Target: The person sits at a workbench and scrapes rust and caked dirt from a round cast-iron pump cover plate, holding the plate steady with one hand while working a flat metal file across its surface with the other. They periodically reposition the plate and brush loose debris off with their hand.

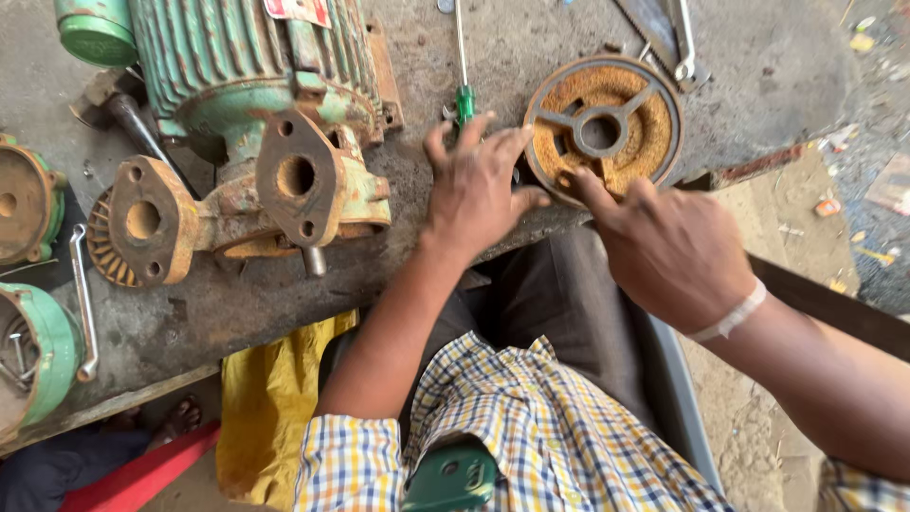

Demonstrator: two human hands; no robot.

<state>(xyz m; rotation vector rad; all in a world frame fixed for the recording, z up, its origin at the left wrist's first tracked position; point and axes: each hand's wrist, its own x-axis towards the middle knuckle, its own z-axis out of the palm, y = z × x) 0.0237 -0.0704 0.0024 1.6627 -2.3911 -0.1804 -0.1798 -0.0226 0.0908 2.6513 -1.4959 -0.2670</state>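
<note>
A rusty round cover plate (603,128) with three spokes and a centre hub lies flat on the grey concrete slab (531,43). My right hand (664,248) rests its fingertips on the plate's near rim. My left hand (477,185) lies spread on the slab just left of the plate, thumb toward its edge, fingers over the green handle of a screwdriver (462,66). Neither hand grips anything.
A green ribbed pump motor (237,66) with rusty flanges (297,177) takes up the slab's left. Green housings (33,356) and a spanner (83,294) lie at far left. A saw and wrench (668,38) lie behind the plate. Slab edge runs under my wrists.
</note>
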